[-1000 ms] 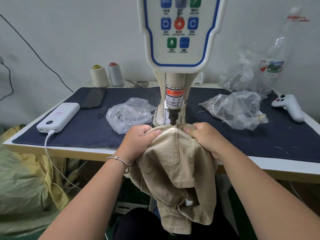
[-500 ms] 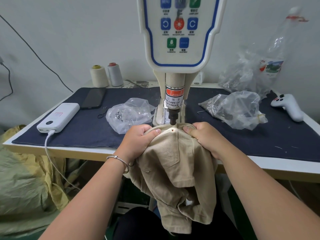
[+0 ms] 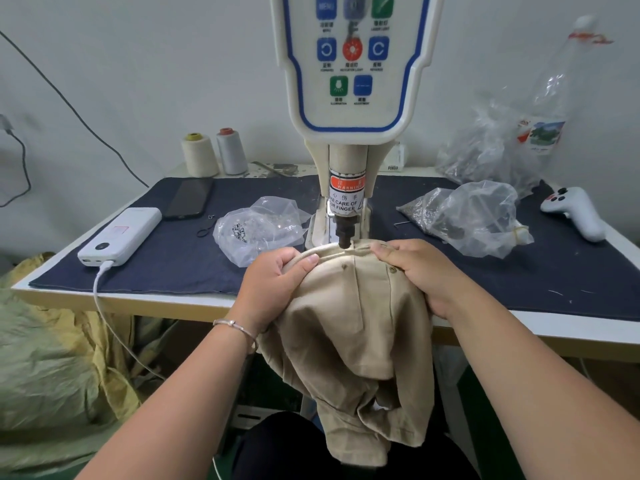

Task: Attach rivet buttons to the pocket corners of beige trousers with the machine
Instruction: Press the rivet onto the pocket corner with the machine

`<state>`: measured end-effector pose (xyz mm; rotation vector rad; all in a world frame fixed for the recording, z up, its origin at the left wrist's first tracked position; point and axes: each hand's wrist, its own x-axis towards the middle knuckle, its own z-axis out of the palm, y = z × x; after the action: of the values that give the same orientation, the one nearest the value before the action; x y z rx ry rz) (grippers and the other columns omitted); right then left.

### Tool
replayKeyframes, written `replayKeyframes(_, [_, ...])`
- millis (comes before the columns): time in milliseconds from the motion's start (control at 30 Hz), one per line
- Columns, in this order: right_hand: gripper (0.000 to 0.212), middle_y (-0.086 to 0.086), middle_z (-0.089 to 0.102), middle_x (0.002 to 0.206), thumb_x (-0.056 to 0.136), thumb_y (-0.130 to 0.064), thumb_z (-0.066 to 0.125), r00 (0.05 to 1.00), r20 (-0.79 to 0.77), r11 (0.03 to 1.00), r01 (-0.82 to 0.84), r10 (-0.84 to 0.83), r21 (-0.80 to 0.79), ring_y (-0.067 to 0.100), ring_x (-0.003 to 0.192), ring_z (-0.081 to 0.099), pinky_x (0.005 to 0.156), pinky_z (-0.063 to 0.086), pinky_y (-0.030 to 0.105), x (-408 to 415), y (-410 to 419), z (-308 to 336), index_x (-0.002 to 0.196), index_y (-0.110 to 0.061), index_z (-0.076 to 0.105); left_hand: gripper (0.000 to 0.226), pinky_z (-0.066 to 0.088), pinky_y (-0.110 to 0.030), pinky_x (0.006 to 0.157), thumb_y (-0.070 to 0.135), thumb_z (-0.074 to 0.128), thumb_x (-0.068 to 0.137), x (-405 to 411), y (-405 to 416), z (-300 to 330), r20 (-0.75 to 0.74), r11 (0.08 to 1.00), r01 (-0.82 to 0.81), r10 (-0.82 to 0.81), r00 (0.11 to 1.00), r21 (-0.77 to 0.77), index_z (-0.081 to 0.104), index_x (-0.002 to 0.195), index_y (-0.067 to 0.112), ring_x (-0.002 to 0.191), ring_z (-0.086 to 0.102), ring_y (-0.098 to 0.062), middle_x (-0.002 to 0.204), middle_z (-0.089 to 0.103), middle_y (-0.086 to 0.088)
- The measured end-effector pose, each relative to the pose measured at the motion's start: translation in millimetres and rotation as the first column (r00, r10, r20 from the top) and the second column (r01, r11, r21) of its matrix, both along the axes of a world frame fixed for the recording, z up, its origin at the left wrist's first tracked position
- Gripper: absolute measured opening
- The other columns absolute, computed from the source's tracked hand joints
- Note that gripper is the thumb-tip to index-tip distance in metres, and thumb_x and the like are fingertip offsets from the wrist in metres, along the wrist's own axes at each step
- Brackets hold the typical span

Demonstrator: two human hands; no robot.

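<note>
The person is holding the beige cotton trousers [image 3: 349, 323] up at the front edge of the surface [image 3: 173, 301], with the folded top edge of the cloth lying directly under the black punch tip [image 3: 344, 237] of the cream-and-blue riveting machine [image 3: 349, 81]. The left hand [image 3: 273, 285] is gripping the rolled edge on one side, thumb on top and fingers curled round the cloth. The right hand [image 3: 420, 271] is pressing down on the other side, with its fingers bent over the fabric and clamped on it. Between the two hands the cloth is being kept taut, and the rest of the trousers is hanging down toward the person's lap.

Two small dark round rivets are showing on the fabric: one [image 3: 344, 267] just below the punch tip, and another [image 3: 392, 270] beside the right hand's thumb. That suggests at least two corners are already done on this pocket area. Whether the punch is pressing a fresh rivet at this instant cannot be told. How many corners remain is also unclear, since much of the garment is folded out of sight.

A clear plastic bag of small metal parts [image 3: 259, 230] is lying on the dark blue mat [image 3: 173, 258] just left of the machine, ready for further corners.
</note>
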<state>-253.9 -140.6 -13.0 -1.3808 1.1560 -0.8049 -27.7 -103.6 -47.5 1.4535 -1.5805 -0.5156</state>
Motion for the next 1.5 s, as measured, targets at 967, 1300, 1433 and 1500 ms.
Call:
replayKeyframes(967, [0.037,0.030,0.068,0.106,0.078,-0.023,0.062,0.829,0.532,0.958,-0.266,0.170,0.109,0.034,0.093,0.071,0.079,0.059,0.036,-48,134,64,0.100,0.004,0.073,0.047,0.056,-0.028,0.073,0.042,0.071,0.083,-40,125,65,-0.719,0.807,0.561,-0.279,0.636,0.183,0.073,0.102,-0.001,0.087,0.068,-0.028,0.099,0.073,-0.020])
replayKeyframes(1300, [0.032,0.030,0.070,0.099,0.087,-0.019,0.057,0.791,0.584,0.956,-0.283,0.184,0.082,0.032,0.085,0.072,0.072,0.059,0.034,-38,152,70,0.101,0.005,0.072,0.044,0.053,-0.029,0.081,0.048,0.068,0.089,-51,132,83,-0.671,0.700,0.684,-0.409,0.619,0.204,0.074,0.108,0.009,0.097,0.069,-0.023,0.105,0.074,-0.013])
replayKeyframes(1433, [0.036,0.032,0.067,0.104,0.083,-0.025,0.064,0.856,0.485,0.973,-0.226,0.181,0.035,0.039,0.095,0.068,0.081,0.056,0.039,-39,155,69,0.103,0.005,0.070,0.060,0.041,-0.049,0.075,0.051,0.078,0.079,-50,137,84,-0.652,0.722,0.652,-0.382,0.655,0.232,0.071,0.110,0.001,0.092,0.058,-0.037,0.103,0.064,-0.040])
replayKeyframes(1500, [0.042,0.038,0.062,0.111,0.080,-0.028,0.065,0.889,0.428,0.982,-0.186,0.160,0.019,0.052,0.108,0.059,0.093,0.048,0.051,-42,158,66,0.106,0.006,0.069,0.051,0.052,-0.035,0.073,0.047,0.079,0.079,-47,138,84,-0.684,0.700,0.684,-0.397,0.612,0.206,0.074,0.104,0.003,0.085,0.068,-0.026,0.095,0.073,-0.021])
